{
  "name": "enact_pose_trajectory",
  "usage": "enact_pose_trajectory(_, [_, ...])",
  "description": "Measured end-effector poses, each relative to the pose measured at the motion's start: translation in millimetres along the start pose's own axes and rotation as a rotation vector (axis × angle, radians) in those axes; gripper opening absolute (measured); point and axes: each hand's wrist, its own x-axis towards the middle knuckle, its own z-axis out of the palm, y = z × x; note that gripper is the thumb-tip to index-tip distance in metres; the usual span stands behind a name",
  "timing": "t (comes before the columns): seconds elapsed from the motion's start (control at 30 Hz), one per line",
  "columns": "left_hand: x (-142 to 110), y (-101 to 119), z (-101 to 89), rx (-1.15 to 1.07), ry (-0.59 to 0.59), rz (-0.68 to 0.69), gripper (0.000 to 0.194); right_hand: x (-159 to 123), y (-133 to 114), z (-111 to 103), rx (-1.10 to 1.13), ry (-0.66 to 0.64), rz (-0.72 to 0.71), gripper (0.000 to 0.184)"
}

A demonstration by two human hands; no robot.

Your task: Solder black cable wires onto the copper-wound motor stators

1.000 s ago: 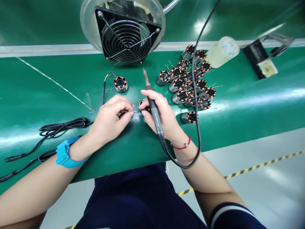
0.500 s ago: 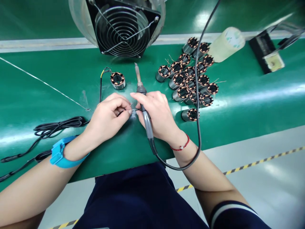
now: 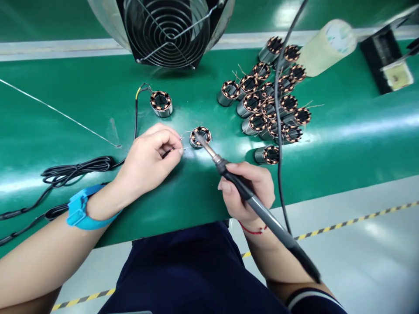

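Observation:
My left hand pinches thin wire ends between thumb and fingers, just left of a copper-wound motor stator that stands on the green bench. Fine wire runs between those fingertips and the stator. In my right hand is a soldering iron, held like a pen, its tip pointing up and left over the stator; whether it touches cannot be told. Behind the left hand another stator stands with a black cable joined to it by thin leads.
A fan with a wire guard stands at the back. Several stators cluster at right, beside a pale cylinder and a black holder with a sponge. Coiled black cable lies left. A strand of solder wire crosses the far left.
My right hand has moved right and toward me, turning the soldering iron so its tip swings down over the stator, which is now uncovered. The left hand keeps its pinch nearly in place.

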Motion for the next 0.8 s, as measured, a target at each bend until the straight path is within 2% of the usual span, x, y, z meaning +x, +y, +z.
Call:
enact_pose_trajectory(0.23, [0.0,-0.1,1.4,-0.013,0.013,0.029,0.009,0.0,-1.2,0.3,-0.007,-0.011,-0.025,0.019])
enact_pose_trajectory(0.8, [-1.2,0.7,1.6,0.015,0.042,0.051,0.012,-2.1,-3.3,0.1,-0.024,-0.006,0.030,0.018])
